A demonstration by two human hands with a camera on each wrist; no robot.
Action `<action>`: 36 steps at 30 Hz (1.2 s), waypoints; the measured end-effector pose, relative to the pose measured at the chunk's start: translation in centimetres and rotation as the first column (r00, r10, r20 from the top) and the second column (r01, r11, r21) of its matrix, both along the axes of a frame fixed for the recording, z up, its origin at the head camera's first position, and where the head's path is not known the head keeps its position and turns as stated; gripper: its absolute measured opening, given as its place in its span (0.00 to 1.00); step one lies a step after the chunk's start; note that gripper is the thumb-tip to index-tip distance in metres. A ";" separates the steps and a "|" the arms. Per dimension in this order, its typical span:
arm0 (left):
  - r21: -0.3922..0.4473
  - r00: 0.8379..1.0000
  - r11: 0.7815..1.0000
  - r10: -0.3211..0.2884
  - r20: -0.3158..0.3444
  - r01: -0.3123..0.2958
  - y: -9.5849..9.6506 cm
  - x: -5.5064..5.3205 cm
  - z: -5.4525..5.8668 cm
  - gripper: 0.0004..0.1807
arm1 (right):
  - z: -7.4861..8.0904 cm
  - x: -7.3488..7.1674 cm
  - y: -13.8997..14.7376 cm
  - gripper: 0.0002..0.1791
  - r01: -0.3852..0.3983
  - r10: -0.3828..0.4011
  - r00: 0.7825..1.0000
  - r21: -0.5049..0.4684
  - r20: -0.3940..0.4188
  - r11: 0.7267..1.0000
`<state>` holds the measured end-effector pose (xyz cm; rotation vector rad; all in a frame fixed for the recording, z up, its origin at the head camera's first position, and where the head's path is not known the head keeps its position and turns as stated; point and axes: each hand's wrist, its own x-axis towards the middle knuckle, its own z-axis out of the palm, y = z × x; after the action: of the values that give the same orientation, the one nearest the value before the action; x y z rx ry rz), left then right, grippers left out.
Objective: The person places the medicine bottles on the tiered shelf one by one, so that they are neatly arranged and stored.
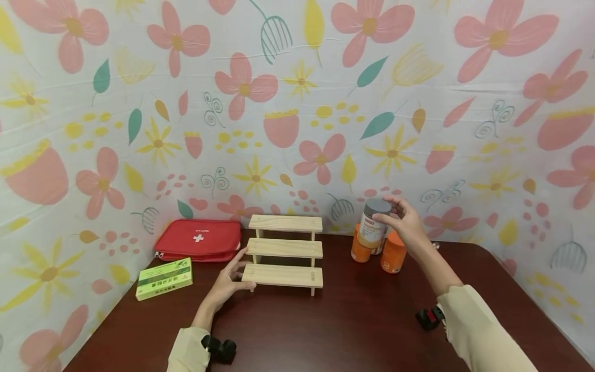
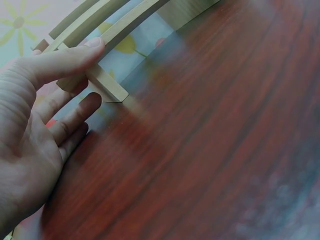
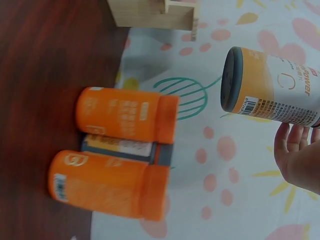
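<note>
My left hand point(image 1: 226, 283) grips the left end of a three-step wooden display stand point(image 1: 284, 249). In the left wrist view its thumb point(image 2: 75, 61) lies along the lowest step, with the index finger underneath. My right hand point(image 1: 409, 222) holds a white and orange pill bottle point(image 1: 372, 230) near its grey lid. That bottle hangs upright above the table, its grey base showing in the right wrist view. Under it stand two orange bottles, one on the left point(image 3: 125, 114) and one on the right point(image 1: 393, 253). Between them is another grey-lidded bottle point(image 3: 119, 148), partly hidden.
A red first-aid pouch point(image 1: 200, 238) lies at the back left of the dark wooden table point(image 1: 348, 320). In front of it rests a green medicine box point(image 1: 165, 279). A flower-patterned curtain point(image 1: 288, 103) hangs right behind the table.
</note>
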<state>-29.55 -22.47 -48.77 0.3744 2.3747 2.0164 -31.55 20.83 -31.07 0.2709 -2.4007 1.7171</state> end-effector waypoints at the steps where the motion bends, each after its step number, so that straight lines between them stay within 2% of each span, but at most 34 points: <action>1: 0.001 1.000 1.000 -0.003 -0.001 0.003 0.1 -0.1 0.0 0.51 | 0.4 -0.1 -0.2 0.34 0.000 0.000 1.000 0.004 -0.006 1.000; 4: 0.003 1.000 1.000 -0.007 -0.003 0.007 0.1 -0.2 0.1 0.51 | 1.5 -0.6 -1.0 0.38 0.000 0.000 1.000 0.008 -0.016 1.000; 8: 0.009 1.000 1.000 0.024 0.000 -0.024 -0.1 -0.1 0.1 0.51 | 2.3 -1.5 -2.5 0.41 0.017 -0.018 1.000 -0.023 -0.013 1.000; 15: -0.008 1.000 1.000 0.019 0.001 -0.019 0.0 0.0 -0.1 0.51 | 2.5 -3.3 -4.4 0.41 0.034 -0.033 0.999 -0.125 0.005 0.992; 23: 0.002 1.000 1.000 0.022 0.009 -0.022 0.3 0.0 0.1 0.51 | 2.8 -4.0 -6.2 0.41 0.016 -0.017 1.000 -0.185 -0.002 0.983; 29: -0.010 1.000 1.000 0.008 0.006 -0.008 0.4 0.1 0.2 0.52 | 2.9 -4.5 -8.6 0.37 0.011 -0.015 1.000 -0.260 -0.014 0.966; 36: -0.007 1.000 1.000 0.016 0.006 -0.016 0.3 0.3 0.2 0.52 | 3.2 -5.1 -13.2 0.35 -0.046 0.031 0.999 -0.388 -0.044 0.920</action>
<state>-29.21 -22.15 -48.54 0.3499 2.3885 2.0128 -36.68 7.63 -27.87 0.2882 -1.9784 2.1343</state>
